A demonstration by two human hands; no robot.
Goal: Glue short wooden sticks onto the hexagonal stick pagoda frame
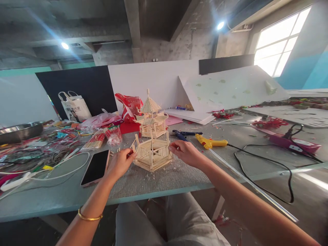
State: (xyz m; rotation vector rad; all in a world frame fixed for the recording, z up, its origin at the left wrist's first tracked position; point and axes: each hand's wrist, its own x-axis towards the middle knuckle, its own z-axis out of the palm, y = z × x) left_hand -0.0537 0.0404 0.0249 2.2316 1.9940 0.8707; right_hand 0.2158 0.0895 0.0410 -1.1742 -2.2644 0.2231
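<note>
A many-sided stick frame (pixel 153 159), built of pale wooden sticks with upright posts at its corners, stands near the table's front edge. At its left side my left hand (pixel 122 162) has its fingers closed at the frame's edge. On the opposite side my right hand (pixel 185 152) pinches at the frame near a corner post. Both sets of fingertips appear to touch the frame. Behind it rises a stick pagoda (pixel 151 118) with layered roofs and a pointed top.
A phone (pixel 95 168) lies beside my left forearm. To the right are pliers (pixel 179 135), a yellow glue gun (pixel 211 141) with a clear glue stick and black cable, and a pink power strip (pixel 294 142). Bundled sticks (pixel 96 139) and a metal bowl (pixel 22 132) occupy the left.
</note>
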